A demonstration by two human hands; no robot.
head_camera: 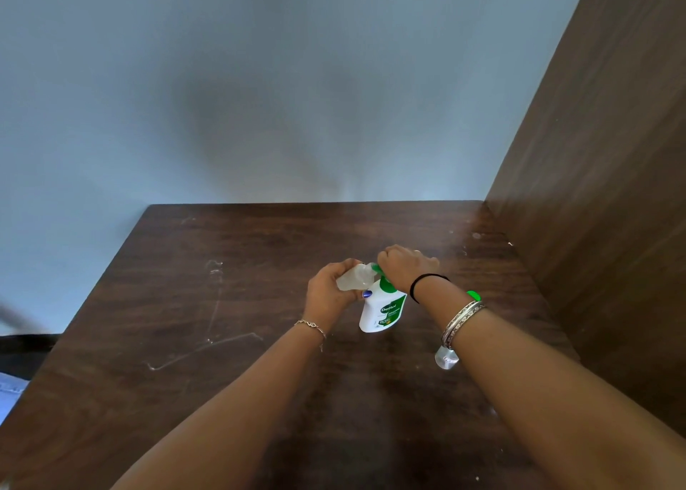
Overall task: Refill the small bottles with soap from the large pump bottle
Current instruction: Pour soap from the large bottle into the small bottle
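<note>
A small clear bottle (pixel 354 277) is being gripped sideways in the left hand (pixel 328 296), its mouth touching the green nozzle of the large pump bottle (pixel 382 309). The pump head is being covered by the curled right hand (pixel 406 268). Another small bottle (pixel 446 357) is lying under the right forearm on the table (pixel 222 304).

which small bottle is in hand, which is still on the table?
The small clear bottle held tilted in the left hand at the pump bottle. The other small bottle stands under the right forearm.
</note>
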